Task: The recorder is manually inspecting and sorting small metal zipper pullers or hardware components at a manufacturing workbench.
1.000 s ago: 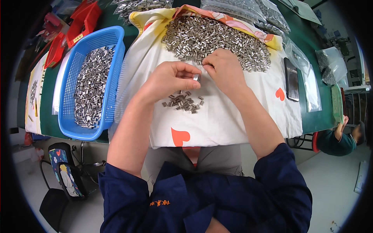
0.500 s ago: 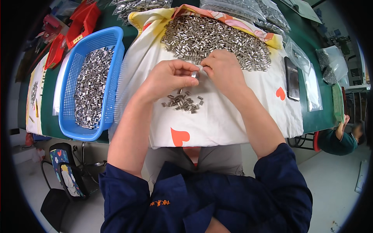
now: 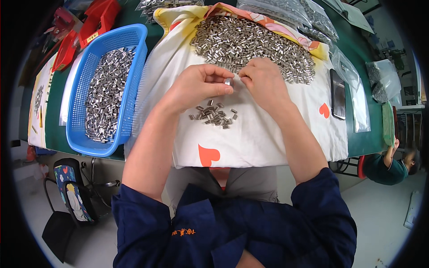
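Observation:
My left hand (image 3: 200, 85) is closed over the white cloth (image 3: 286, 143), pinching a small shiny metal sleeve (image 3: 229, 82) between thumb and fingertips. Just to the right, my right hand (image 3: 264, 84) has its thumb and fingers bent together at the near edge of a large heap of short metal sleeves (image 3: 250, 42). Whatever lies between those fingertips is too small to make out. Below my hands a little group of loose sleeves (image 3: 215, 115) is scattered on the cloth.
On the left stands a blue plastic basket (image 3: 73, 118) holding many similar sleeves, with red bins (image 3: 99, 20) behind it. A dark phone (image 3: 337, 96) and clear bags (image 3: 383, 80) lie to the right. Bagged parts (image 3: 272, 11) line the back. Another person (image 3: 393, 167) is at far right.
My right hand has drawn slightly away to the right, so the fingertips of both hands are now further apart. My left hand keeps its pinch. The whole view has shifted a little.

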Demonstrator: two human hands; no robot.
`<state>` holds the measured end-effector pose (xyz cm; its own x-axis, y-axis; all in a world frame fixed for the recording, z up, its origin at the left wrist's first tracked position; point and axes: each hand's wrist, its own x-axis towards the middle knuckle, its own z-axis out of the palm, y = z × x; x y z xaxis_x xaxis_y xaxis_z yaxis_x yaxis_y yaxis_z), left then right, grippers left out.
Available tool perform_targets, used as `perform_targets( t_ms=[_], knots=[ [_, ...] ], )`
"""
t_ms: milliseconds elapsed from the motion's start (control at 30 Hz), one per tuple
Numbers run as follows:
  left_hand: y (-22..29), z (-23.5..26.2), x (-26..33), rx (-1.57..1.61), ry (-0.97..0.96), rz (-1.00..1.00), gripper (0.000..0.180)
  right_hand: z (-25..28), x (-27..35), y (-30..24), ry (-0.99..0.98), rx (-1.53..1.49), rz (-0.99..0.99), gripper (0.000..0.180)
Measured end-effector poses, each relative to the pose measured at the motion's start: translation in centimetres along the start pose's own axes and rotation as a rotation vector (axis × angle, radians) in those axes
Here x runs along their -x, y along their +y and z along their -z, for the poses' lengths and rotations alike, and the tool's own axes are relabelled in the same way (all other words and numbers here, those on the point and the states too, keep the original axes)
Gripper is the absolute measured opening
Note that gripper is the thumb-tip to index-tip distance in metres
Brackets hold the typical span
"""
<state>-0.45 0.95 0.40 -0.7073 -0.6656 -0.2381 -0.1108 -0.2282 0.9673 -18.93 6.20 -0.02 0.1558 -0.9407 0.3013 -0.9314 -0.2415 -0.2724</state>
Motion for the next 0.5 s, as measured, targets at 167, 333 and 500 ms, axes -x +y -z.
perform_targets(
  t_ms=[167, 333, 500],
  knots=[
    [-0.1, 0.2, 0.1, 0.071, 0.046, -0.019, 0.032, 1.3, -0.1, -1.4, 0.028, -0.401, -0.210, 0.007],
    [-0.4, 0.3, -0.1, 0.077, 0.065, -0.081, 0.032, 1.8, 0.1, -2.0, -0.022, -0.745, -0.197, 0.008],
    [-0.5, 0.1, -0.2, 0.066, 0.069, -0.073, 0.033, 1.7, 0.5, -2.5, 0.043, -0.554, -0.124, 0.006]
  ],
)
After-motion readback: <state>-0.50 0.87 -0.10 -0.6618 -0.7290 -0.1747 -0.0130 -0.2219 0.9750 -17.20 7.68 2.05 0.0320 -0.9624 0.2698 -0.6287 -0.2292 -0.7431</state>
